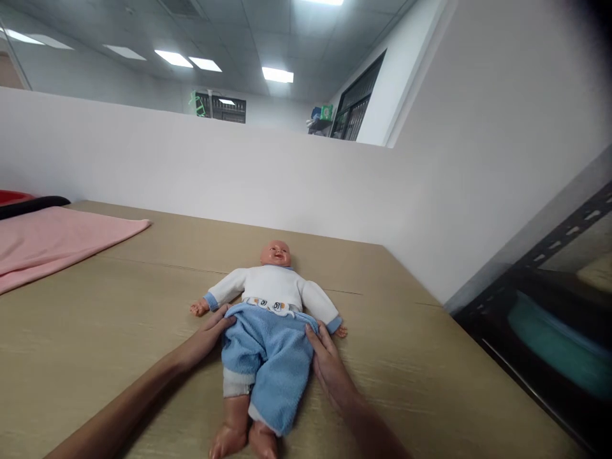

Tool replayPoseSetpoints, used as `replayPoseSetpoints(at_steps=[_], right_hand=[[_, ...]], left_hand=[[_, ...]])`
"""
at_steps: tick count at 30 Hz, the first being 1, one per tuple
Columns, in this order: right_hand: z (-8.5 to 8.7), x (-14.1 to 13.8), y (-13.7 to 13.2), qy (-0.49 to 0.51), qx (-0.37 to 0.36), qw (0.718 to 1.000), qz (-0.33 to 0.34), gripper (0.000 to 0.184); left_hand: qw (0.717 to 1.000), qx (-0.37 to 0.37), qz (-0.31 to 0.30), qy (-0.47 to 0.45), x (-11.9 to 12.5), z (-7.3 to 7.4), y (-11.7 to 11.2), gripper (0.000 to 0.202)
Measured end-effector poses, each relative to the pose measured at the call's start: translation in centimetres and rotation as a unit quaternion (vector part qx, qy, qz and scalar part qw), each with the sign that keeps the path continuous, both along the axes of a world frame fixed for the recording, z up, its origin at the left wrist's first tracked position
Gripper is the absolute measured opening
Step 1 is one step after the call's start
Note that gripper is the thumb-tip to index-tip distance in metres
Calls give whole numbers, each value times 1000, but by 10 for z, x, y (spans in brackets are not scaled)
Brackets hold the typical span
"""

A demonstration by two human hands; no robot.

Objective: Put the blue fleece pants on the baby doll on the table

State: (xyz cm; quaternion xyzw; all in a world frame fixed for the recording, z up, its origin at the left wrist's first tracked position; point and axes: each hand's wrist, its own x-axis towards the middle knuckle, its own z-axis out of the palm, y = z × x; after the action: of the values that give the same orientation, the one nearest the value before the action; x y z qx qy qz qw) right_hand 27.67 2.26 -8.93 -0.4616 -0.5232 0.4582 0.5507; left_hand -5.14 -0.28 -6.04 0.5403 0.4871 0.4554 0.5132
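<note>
A baby doll [276, 255] lies on its back on the table, head away from me and bare feet toward me. It wears a white top [270, 282] with blue cuffs and blue fleece pants [277, 347]. My left hand [215, 330] grips the waistband at the doll's hip on the left. On the opposite side, my right hand [326, 356] pinches the waistband with thumb and fingers. The pants reach up to the top's printed hem. One pant leg sits higher, showing a white cuff or lining above the foot.
The wooden table [157, 299] meets a low white wall [229, 172] at the back. A pink cloth [62, 239] lies at the far left, near a red and black object [29, 203]. A dark metal shelf [521, 312] stands past the table's right edge.
</note>
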Motion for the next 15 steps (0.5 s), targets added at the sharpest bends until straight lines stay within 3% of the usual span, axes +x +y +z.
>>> replayPoseSetpoints(at_steps=[3, 6, 12, 15], right_hand=[[4, -6, 4, 51, -43, 998, 8, 55], [14, -10, 9, 49, -32, 998, 20, 56], [34, -3, 15, -25, 23, 998, 53, 54], [44, 5, 9, -48, 32, 996, 67, 52]], left_hand=[[999, 2, 39, -21, 7, -4, 3, 64], [997, 26, 42, -60, 15, 2, 6, 62], [991, 21, 19, -128, 28, 17, 11, 64], [990, 16, -14, -142, 22, 18, 12, 53]])
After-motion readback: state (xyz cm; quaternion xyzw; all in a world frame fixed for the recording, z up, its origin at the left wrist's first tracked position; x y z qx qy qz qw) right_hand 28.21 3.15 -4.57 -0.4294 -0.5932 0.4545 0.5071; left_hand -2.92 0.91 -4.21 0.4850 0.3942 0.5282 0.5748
